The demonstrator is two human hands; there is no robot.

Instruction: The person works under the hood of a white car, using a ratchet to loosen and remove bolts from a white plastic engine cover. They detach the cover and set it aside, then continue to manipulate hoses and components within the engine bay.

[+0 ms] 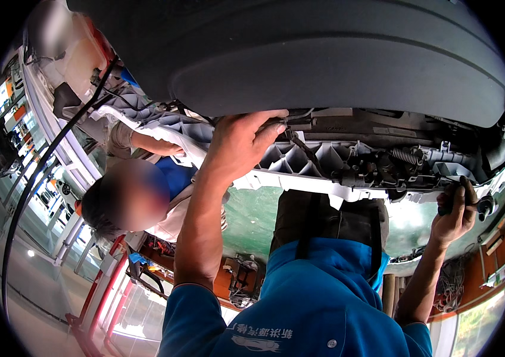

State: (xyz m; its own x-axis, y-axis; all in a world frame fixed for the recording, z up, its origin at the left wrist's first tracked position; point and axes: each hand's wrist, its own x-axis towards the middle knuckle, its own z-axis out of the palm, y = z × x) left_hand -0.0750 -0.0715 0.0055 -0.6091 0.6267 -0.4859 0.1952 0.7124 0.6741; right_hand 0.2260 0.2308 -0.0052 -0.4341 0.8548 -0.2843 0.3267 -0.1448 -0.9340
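Through the head view, at the far left, I saw a black cable [62, 136] arcing down past the window side. Next to it a co-worker [172, 217] crouched or leaned low, one arm reaching to the left part of a pale ribbed frame [300, 180], perhaps to steady it.

My left hand [237, 143] was further along, above that frame, its fingers bent in at the lower edge of a big dark panel [348, 71]. The thumb stood a little apart from the fingers; I could not tell whether they pinched anything. I judged it was placed there for support or to feel into the gap.

The frame lay between the panel and the wearer's body, over a green floor [252, 214]. Its long axis ran left to right, bowed by the lens, one end toward the upper left, the other near the right rim. Its cells faced up at me and its smooth pale edge faced the wearer. Right of its middle sat a dark latch [377, 172] and a coiled spring [404, 156].

At the right end, my right hand [460, 214] was closed narrowly around a dark tool [444, 206], likely for a firm fingertip hold. The fingers hid most of it, so I could not tell its direction.
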